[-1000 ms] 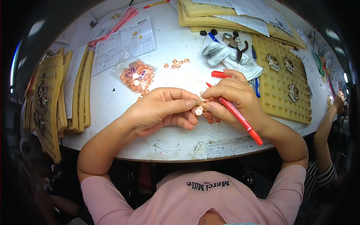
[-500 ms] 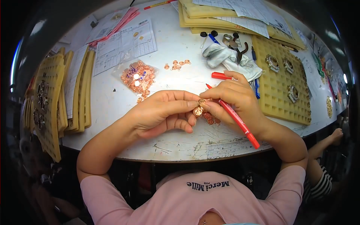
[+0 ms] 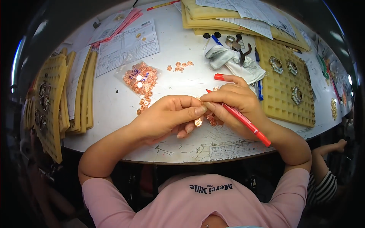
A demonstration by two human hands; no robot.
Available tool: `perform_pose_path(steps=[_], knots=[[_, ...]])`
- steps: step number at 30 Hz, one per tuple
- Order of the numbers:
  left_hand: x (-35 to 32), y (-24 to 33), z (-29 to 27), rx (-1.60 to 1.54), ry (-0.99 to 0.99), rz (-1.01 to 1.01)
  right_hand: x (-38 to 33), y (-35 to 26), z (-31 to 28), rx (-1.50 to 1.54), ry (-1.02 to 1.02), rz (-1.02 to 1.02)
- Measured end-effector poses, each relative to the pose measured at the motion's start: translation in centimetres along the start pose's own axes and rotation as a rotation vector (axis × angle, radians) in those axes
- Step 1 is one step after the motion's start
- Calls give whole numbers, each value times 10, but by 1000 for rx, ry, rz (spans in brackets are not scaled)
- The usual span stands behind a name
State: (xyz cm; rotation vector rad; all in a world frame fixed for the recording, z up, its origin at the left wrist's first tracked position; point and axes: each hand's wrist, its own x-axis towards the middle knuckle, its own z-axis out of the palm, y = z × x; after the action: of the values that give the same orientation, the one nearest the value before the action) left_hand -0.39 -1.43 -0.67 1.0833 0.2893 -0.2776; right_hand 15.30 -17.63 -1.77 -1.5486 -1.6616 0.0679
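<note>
Over the white table my left hand (image 3: 167, 116) and my right hand (image 3: 237, 102) meet at the fingertips. My left hand pinches a small gold-coloured pendant (image 3: 198, 122), whose round part hangs below the fingers; its top is hidden. A red marker pen (image 3: 247, 123) lies across my right hand, uncapped tip pointing up and left. That hand's thumb and forefinger also close at the pendant's top. By its outer fingers is a red pen cap (image 3: 219, 77); whether they touch it I cannot tell. Loose copper-coloured pendants (image 3: 212, 121) lie partly hidden beneath my hands.
A clear bag (image 3: 140, 79) of copper-coloured pieces lies beyond my left hand, with several pieces spilled beside it. A small group (image 3: 179, 66) lies farther back. At right are a white glove (image 3: 235, 62), pliers (image 3: 244, 57) and a yellow foam tray (image 3: 277, 98). More trays (image 3: 80, 91) stand left.
My hands have shifted slightly, and the pendant has moved a little left and down. The marker has tilted, its tip going left. More spilled pieces show beside the bag.
</note>
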Motion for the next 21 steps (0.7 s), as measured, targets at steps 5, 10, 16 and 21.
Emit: perform_pose_path(steps=[5, 10, 16, 21], knots=[[0, -2, -1, -47, -42, -6, -2, 1, 1, 106, -20, 71], [1, 1, 0, -162, -39, -75, -3, 1, 0, 181, -51, 135], [3, 0, -1, -143, -38, -61, -3, 2, 1, 169, -39, 118], [1, 0, 2, -141, -34, -44, -2, 1, 1, 122, -24, 109]])
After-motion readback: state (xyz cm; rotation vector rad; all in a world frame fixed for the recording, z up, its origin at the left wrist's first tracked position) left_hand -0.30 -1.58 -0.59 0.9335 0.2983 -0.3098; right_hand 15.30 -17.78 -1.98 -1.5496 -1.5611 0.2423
